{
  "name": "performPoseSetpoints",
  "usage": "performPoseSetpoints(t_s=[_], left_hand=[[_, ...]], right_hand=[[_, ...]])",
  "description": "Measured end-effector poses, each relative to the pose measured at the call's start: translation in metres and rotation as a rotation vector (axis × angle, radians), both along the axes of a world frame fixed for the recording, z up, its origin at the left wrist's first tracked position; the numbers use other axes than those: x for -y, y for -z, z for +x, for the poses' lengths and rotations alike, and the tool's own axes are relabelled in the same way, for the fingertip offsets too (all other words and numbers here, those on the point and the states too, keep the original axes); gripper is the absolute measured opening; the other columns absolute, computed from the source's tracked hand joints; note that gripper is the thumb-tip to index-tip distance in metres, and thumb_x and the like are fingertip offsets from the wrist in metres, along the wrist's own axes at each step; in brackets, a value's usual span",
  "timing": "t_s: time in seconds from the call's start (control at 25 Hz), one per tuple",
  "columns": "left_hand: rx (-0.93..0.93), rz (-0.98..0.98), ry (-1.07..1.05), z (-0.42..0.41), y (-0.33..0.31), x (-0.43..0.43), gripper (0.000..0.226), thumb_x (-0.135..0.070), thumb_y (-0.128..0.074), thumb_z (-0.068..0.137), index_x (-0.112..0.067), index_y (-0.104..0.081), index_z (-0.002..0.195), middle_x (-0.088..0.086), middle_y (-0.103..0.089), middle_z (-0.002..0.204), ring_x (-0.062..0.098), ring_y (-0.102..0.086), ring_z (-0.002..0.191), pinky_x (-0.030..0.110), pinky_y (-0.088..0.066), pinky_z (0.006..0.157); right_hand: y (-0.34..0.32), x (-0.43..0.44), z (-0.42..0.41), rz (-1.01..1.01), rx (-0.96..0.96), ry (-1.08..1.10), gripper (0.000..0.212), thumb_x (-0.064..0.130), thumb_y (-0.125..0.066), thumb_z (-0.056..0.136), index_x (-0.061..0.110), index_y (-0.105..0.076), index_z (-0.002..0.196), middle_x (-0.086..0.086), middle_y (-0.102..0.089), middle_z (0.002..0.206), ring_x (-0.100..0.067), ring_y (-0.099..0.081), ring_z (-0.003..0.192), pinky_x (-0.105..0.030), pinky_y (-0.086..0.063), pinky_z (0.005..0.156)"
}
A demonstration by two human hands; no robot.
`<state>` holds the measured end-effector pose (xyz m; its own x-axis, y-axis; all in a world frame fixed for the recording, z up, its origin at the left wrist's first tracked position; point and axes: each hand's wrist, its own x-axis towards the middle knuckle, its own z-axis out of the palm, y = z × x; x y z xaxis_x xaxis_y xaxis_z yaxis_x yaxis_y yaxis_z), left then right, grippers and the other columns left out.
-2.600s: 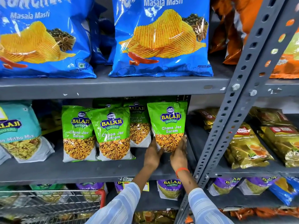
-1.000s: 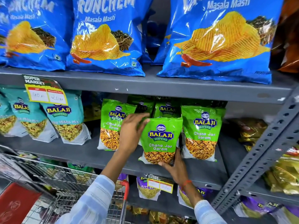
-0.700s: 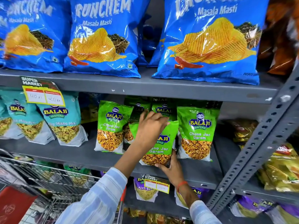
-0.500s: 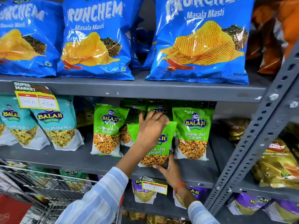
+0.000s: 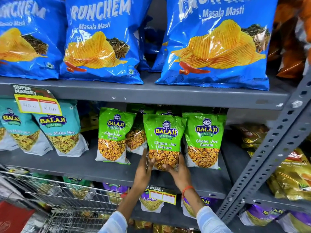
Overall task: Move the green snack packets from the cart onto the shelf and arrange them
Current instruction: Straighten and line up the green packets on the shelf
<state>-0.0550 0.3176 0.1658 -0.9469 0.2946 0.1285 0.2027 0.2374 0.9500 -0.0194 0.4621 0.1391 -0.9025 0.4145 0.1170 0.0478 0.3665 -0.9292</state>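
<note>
A green Balaji "Chana Jor Garam" packet (image 5: 164, 140) stands upright at the front of the grey middle shelf (image 5: 101, 169). My left hand (image 5: 144, 167) grips its lower left corner and my right hand (image 5: 176, 172) cups its lower right corner. More green packets flank it: one to the left (image 5: 114, 135), one to the right (image 5: 204, 140), and others stand behind, partly hidden. The wire cart (image 5: 55, 199) sits at the lower left.
Teal Balaji Mitha Mix packets (image 5: 58, 132) fill the shelf's left end under a yellow price tag (image 5: 38, 105). Large blue chip bags (image 5: 217, 41) line the shelf above. A perforated grey upright (image 5: 272, 155) stands at right, with gold packets (image 5: 292, 174) beyond it.
My left hand came down from the top of the middle green packet to its lower left corner. The packet now stands straighter, held low by both hands.
</note>
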Motion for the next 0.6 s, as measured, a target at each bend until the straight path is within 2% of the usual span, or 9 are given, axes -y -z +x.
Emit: performPoseSetpoints(t_s=[0.08, 0.16, 0.2, 0.32, 0.36, 0.4, 0.48, 0.52, 0.6], left_hand=[[0.008, 0.001, -0.008, -0.007, 0.004, -0.002, 0.048, -0.049, -0.042, 0.088, -0.046, -0.02, 0.131, -0.018, -0.033, 0.136, 0.008, -0.036, 0.13, -0.009, -0.031, 0.081], [-0.006, 0.031, -0.026, -0.015, 0.006, -0.003, 0.045, -0.037, -0.043, 0.093, -0.041, -0.025, 0.134, -0.015, -0.037, 0.136, 0.009, -0.037, 0.13, -0.006, -0.032, 0.083], [-0.015, 0.031, -0.025, -0.018, 0.007, -0.003, 0.046, -0.031, -0.043, 0.095, -0.036, -0.027, 0.137, -0.015, -0.037, 0.137, 0.01, -0.037, 0.131, -0.001, -0.033, 0.087], [-0.021, 0.0, -0.014, -0.022, 0.009, -0.002, 0.048, -0.03, -0.042, 0.096, -0.031, -0.026, 0.141, -0.009, -0.04, 0.143, 0.008, -0.038, 0.131, 0.011, -0.035, 0.091], [-0.026, -0.007, -0.008, -0.022, 0.011, -0.001, 0.049, -0.031, -0.041, 0.095, -0.031, -0.025, 0.141, -0.007, -0.041, 0.144, 0.006, -0.039, 0.129, 0.012, -0.037, 0.09], [-0.032, -0.013, -0.004, -0.023, 0.012, 0.0, 0.049, -0.032, -0.04, 0.095, -0.032, -0.024, 0.142, -0.005, -0.042, 0.144, 0.004, -0.04, 0.126, 0.014, -0.039, 0.088], [-0.041, -0.029, 0.0, -0.024, 0.014, 0.001, 0.049, -0.033, -0.039, 0.095, -0.031, -0.024, 0.142, -0.003, -0.045, 0.143, 0.004, -0.042, 0.123, 0.015, -0.041, 0.084], [-0.031, -0.03, 0.001, -0.025, 0.015, 0.001, 0.048, -0.033, -0.038, 0.095, -0.031, -0.025, 0.142, -0.002, -0.045, 0.143, 0.006, -0.043, 0.124, 0.017, -0.042, 0.085], [-0.004, -0.019, -0.007, -0.026, 0.016, 0.001, 0.046, -0.033, -0.038, 0.096, -0.03, -0.028, 0.141, 0.001, -0.045, 0.144, 0.013, -0.043, 0.129, 0.025, -0.043, 0.095]], right_hand=[[-0.001, 0.001, -0.003, -0.016, -0.021, 0.004, 0.069, 0.03, -0.072, 0.077, 0.021, -0.033, 0.134, 0.005, -0.058, 0.12, -0.01, -0.054, 0.102, -0.009, -0.042, 0.079], [-0.003, 0.003, -0.006, -0.039, -0.051, 0.005, 0.07, 0.029, -0.069, 0.079, 0.021, -0.03, 0.137, 0.012, -0.051, 0.117, -0.007, -0.049, 0.106, 0.007, -0.034, 0.07], [-0.005, 0.004, -0.006, -0.053, -0.06, -0.004, 0.071, 0.033, -0.067, 0.08, 0.021, -0.028, 0.138, 0.012, -0.048, 0.118, -0.008, -0.047, 0.108, 0.008, -0.032, 0.069], [-0.008, 0.012, -0.003, -0.082, -0.073, -0.002, 0.093, 0.074, -0.05, 0.069, 0.019, -0.025, 0.139, 0.008, -0.045, 0.124, -0.008, -0.045, 0.113, 0.002, -0.031, 0.077], [-0.007, 0.015, -0.002, -0.07, -0.074, 0.021, 0.102, 0.081, -0.045, 0.064, 0.016, -0.024, 0.14, 0.005, -0.045, 0.127, -0.007, -0.045, 0.112, 0.003, -0.031, 0.078], [-0.006, 0.018, -0.001, -0.053, -0.064, 0.055, 0.102, 0.079, -0.044, 0.066, 0.013, -0.023, 0.142, 0.0, -0.047, 0.13, -0.009, -0.047, 0.111, 0.003, -0.031, 0.077], [-0.005, 0.026, 0.0, -0.002, -0.037, 0.132, 0.085, 0.06, -0.049, 0.079, 0.011, -0.021, 0.143, -0.014, -0.046, 0.138, -0.022, -0.054, 0.113, -0.004, -0.031, 0.073], [-0.004, 0.029, 0.0, 0.02, -0.034, 0.154, 0.082, 0.059, -0.047, 0.081, 0.011, -0.02, 0.143, -0.018, -0.043, 0.142, -0.029, -0.055, 0.115, -0.008, -0.033, 0.073], [-0.004, 0.032, 0.001, 0.003, -0.048, 0.136, 0.1, 0.08, -0.034, 0.069, 0.014, -0.019, 0.143, -0.018, -0.04, 0.145, -0.032, -0.052, 0.12, -0.018, -0.04, 0.086]])
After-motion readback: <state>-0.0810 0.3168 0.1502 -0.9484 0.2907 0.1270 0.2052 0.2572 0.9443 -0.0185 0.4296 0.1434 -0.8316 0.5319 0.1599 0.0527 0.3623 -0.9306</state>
